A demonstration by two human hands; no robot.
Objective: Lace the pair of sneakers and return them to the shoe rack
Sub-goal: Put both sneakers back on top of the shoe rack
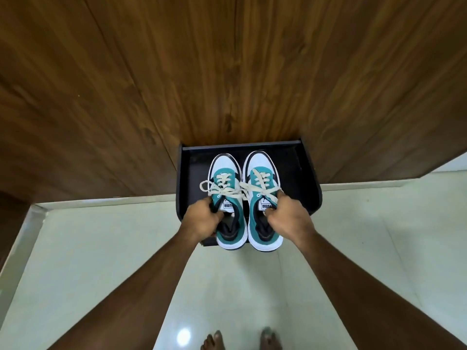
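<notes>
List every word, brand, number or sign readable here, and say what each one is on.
"PUMA", seen upside down, on the white tongue label of the left sneaker, held by the left hand.
"PUMA", also upside down, on the tongue label of the right sneaker, held by the right hand.
A small logo above each word is too small to make out.
No other text is visible.

Hands (pixel 202 218) (pixel 288 218) gripping sneakers (pixel 227 195), rack (pixel 307 173).
</notes>
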